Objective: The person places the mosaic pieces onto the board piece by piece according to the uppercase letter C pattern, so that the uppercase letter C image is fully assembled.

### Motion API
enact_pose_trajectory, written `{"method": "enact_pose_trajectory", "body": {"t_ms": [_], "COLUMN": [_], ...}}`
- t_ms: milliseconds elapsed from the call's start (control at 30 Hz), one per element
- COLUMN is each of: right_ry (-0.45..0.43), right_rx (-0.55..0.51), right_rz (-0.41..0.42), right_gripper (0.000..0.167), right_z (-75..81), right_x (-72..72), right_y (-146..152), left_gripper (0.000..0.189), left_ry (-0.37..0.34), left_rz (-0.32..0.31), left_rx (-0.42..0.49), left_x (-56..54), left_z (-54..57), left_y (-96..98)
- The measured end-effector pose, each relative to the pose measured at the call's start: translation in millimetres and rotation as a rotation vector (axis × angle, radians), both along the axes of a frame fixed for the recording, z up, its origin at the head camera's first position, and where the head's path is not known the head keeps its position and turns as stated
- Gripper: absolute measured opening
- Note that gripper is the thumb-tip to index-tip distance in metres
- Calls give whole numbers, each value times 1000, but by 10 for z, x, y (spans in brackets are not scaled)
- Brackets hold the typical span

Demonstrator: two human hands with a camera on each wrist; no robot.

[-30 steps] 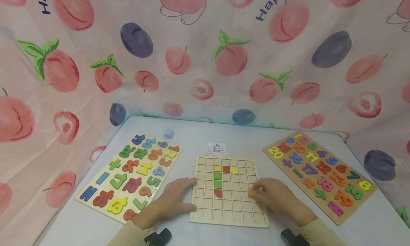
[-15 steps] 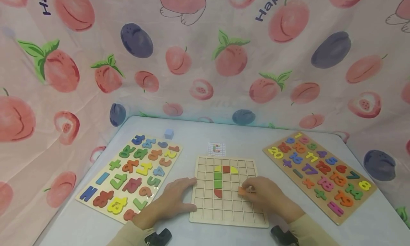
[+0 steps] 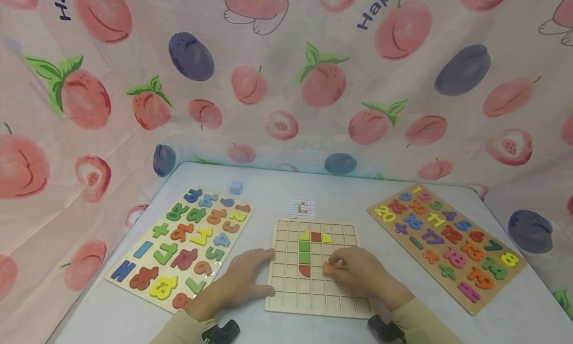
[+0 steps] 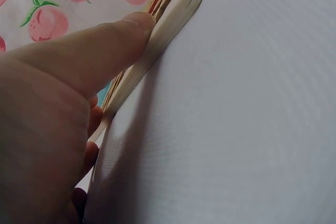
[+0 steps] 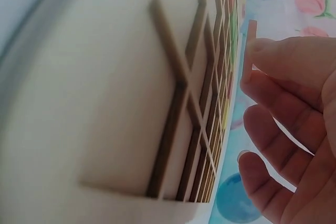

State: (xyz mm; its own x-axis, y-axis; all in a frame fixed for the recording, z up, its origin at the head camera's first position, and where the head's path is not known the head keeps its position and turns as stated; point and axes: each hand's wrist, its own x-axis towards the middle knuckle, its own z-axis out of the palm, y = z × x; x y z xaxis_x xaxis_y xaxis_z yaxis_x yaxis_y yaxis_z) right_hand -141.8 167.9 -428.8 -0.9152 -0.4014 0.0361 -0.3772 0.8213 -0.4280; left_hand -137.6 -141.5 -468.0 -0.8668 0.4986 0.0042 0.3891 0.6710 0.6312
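A wooden grid board (image 3: 322, 304) lies on the table, holding yellow, red and green tiles that form part of a bracket shape. Along its left edge rests my left hand (image 3: 239, 279), fingers and thumb spread; the left wrist view shows the thumb (image 4: 118, 38) touching the board's rim. My right hand (image 3: 364, 274) pinches an orange tile (image 3: 329, 268) between thumb and finger, over the middle of the grid and right of the red quarter-round tile (image 3: 305, 270). In the right wrist view the tile (image 5: 249, 51) stands edge-on, apart from the board.
Behind the board lies a small pattern card (image 3: 302, 208) with a coloured C shape. Number puzzle boards flank it, the left one (image 3: 149, 244) and the right one (image 3: 447, 247). A pale blue cube (image 3: 236, 187) sits at the back left.
My right hand has moved left across the board with the orange tile, from near the right edge to the middle columns. The left hand has stayed in place.
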Motion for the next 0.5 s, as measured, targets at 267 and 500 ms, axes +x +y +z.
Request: {"method": "enact_pose_trajectory", "body": {"t_ms": [267,500], "right_ry": [-15,-56], "right_rx": [3,8], "right_rz": [-11,-36], "right_gripper": [14,12], "right_z": [-27,-35], "right_x": [-13,-26], "right_y": [-72,-143], "left_gripper": [80,80], "left_ry": [-16,-11], "left_rz": [5,3], "left_rx": [-8,-10], "left_x": [-3,-11], "left_z": [-16,-19], "left_y": [-4,-3]}}
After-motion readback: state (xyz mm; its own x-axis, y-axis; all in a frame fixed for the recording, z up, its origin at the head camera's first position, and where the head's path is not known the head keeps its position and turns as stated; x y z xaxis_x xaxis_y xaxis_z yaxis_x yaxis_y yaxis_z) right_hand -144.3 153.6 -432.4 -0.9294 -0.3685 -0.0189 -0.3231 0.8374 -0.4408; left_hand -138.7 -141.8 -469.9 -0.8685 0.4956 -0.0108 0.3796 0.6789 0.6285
